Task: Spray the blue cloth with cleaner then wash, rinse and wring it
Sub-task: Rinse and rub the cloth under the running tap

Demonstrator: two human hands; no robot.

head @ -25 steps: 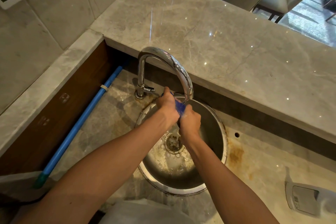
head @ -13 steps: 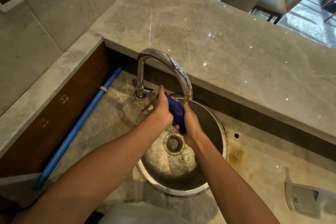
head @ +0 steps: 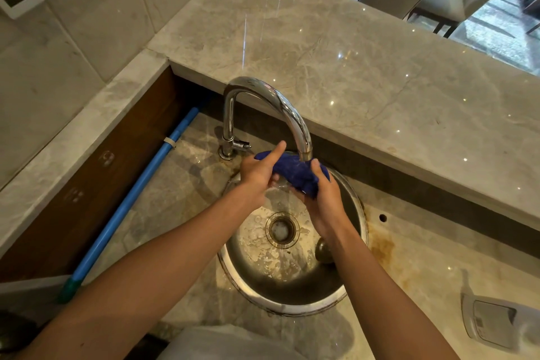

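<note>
Holding the blue cloth (head: 295,174) between both hands, the person keeps it bunched into a short roll directly under the mouth of the faucet (head: 305,152), above the far part of the round steel sink (head: 355,202). The long axis of the roll runs from upper left to lower right across the view, so one end lies in each hand and the middle part is free between them.

The left hand (head: 257,174) grips the left end with curled fingers, while its thumb sticks out straight and points up toward the spout. The right hand (head: 323,196) closes its fingers (head: 317,165) round the right and lower end from the far side, and a fold of cloth hangs down in front of its palm. Both hands are about equally near to the cloth; neither is free.

I cannot tell if water runs from the spout now, but the basin is wet and a little foam sits round the drain (head: 282,229).

In my judgement the cloth is in the wash or rinse step, and the wringing will depend on this axis: the two hands must turn in opposite directions round the line that joins them. A white spray bottle (head: 493,321) lies on the desk (head: 423,266) at the right, well apart from the sink.
</note>
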